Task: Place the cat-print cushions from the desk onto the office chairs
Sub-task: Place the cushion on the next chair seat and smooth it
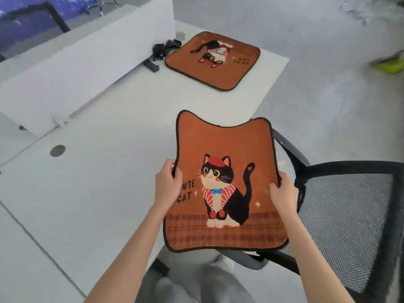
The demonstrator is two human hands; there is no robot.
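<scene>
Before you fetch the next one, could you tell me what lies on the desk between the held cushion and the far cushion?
In the head view, only bare white desk lies between the held cushion and the far cushion.

Two rust-orange cushions with black-and-white cat prints, white desk, black-framed grey mesh chair.

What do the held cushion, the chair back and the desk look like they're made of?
Held cushion: soft plush fabric by its fuzzy matte nap, with a dark corded edge; it bends between the hands.
Chair back: grey woven mesh, its open weave visible, in a black frame, probably plastic.
Desk: smooth white board, likely laminate; matte with faint seams.
</scene>
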